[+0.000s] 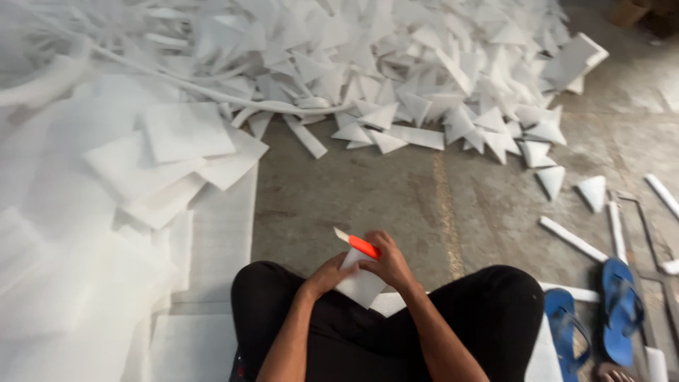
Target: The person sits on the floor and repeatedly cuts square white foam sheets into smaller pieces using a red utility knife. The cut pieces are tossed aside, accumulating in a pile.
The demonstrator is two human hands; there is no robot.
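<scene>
I sit cross-legged on the floor in black trousers. My left hand (327, 274) holds a small white foam square (359, 284) over my lap. Gripping an orange-handled utility knife (361, 245), my right hand (389, 262) rests on the square's top edge, with the blade pointing up and left. Both hands touch the foam piece.
A big heap of white foam triangles and strips (424, 78) lies ahead on the concrete floor. Stacked white foam sheets (141, 177) spread out at my left. Blue flip-flops (622, 311) and loose foam strips (573, 239) lie at the right.
</scene>
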